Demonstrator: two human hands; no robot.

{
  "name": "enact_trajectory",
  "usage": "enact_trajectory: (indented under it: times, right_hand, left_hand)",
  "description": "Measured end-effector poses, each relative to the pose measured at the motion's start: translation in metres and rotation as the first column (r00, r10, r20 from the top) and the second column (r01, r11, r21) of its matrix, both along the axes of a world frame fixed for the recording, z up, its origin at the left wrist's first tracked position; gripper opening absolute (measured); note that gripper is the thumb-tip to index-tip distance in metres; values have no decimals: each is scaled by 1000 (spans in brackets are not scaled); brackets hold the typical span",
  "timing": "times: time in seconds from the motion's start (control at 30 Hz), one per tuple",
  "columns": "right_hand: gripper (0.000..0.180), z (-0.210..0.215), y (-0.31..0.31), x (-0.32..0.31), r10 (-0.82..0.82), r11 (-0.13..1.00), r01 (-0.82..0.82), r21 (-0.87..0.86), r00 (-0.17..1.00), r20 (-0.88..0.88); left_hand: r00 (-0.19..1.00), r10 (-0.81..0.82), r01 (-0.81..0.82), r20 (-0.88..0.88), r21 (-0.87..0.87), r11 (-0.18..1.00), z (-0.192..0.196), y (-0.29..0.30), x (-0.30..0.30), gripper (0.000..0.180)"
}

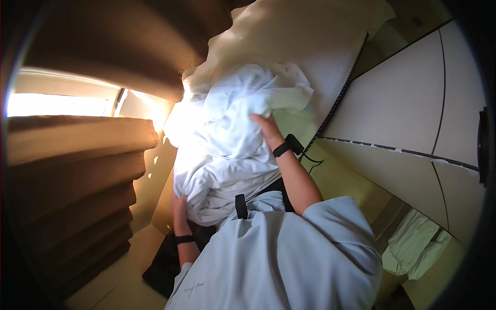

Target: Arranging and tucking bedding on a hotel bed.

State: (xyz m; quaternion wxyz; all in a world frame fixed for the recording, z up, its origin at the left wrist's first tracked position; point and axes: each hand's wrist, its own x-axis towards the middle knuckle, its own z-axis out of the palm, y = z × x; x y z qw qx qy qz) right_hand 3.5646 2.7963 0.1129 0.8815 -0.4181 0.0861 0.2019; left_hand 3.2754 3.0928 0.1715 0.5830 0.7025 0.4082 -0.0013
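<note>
A big bundle of white fabric, perhaps a sheet or a cover, lies bunched in front of me and reaches down to my lap. My right hand grips its right side, with the thumb and part of the fingers showing against the folds. At the bundle's lower left edge, my left hand is closed on the cloth, its fingertips partly hidden by it. The bundle's left side is washed out by bright light. Each of my wrists wears a black band.
Brown curtains hang on the left beside a bright window. Under the cloth stretches a pale bed surface with a dark edge. Large pale panels stand to the right. Pale crumpled cloth lies at lower right.
</note>
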Motion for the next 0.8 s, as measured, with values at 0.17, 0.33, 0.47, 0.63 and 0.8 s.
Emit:
enact_trajectory:
  times: [0.17, 0.33, 0.47, 0.63, 0.8]
  right_hand:
    - [53, 45, 65, -51, 515, 847, -314, -428, 683, 518]
    - [45, 69, 79, -97, 957, 287, -609, -739, 162, 239]
    - [41, 33, 74, -114, 936, 349, -667, -658, 217, 276]
    - [39, -1, 56, -132, 655, 744, -597, 299, 741, -150]
    - [36, -10, 34, -112, 262, 918, -63, 392, 837, -480]
  left_hand:
    - [983, -174, 152, 58, 270, 951, -18, -37, 43, 75]
    - [904, -354, 250, 241, 373, 893, 47, -80, 103, 64]
    - [921, -387, 309, 50, 509, 803, 31, -78, 105, 30]
    - [934, -275, 139, 228, 479, 867, 14, -80, 102, 24]
    - [937, -289, 217, 193, 327, 920, 20, -74, 96, 30]
